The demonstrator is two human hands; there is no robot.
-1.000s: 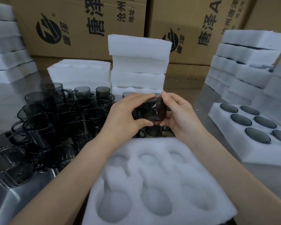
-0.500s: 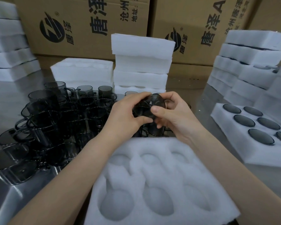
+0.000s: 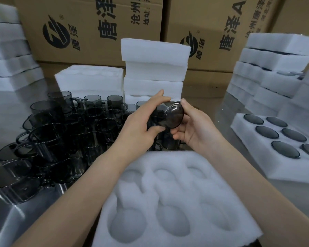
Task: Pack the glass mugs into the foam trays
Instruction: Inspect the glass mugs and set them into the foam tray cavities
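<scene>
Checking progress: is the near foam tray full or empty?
Empty: every visible pocket of the foam tray shows bare white foam.

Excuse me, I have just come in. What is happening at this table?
A person holds one smoky glass mug in both hands, the left hand and the right hand, near the far edge of an empty foam tray. None of its hollows is filled yet. Many loose mugs stand on the left, and a filled tray lies on the right.
</scene>
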